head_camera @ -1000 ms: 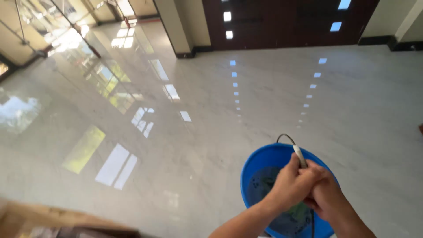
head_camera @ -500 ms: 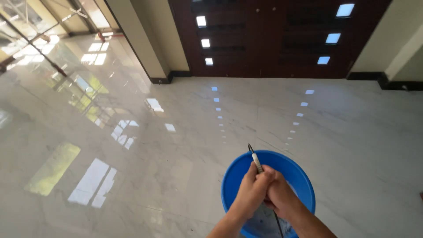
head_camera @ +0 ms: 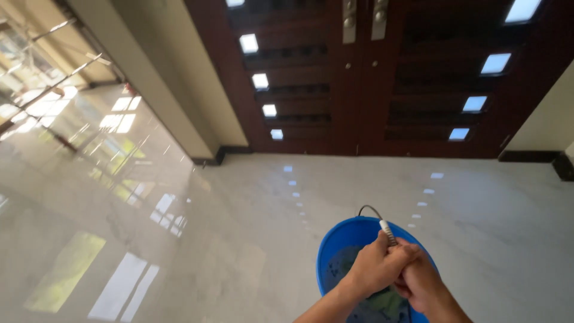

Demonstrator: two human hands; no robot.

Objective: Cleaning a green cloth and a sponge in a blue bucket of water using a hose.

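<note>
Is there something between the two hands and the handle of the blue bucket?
Nothing visible. The left hand and the right hand are closed together on the bucket handle, with no gap or object between. The blue bucket is below them, over the shiny floor.

Both hands are clamped on the bucket handle (head_camera: 382, 222): left hand (head_camera: 375, 267) beside right hand (head_camera: 418, 281); blue bucket (head_camera: 341, 248) hangs over a shiny marble floor (head_camera: 179, 239); dark wooden doors (head_camera: 371, 78) ahead.
</note>
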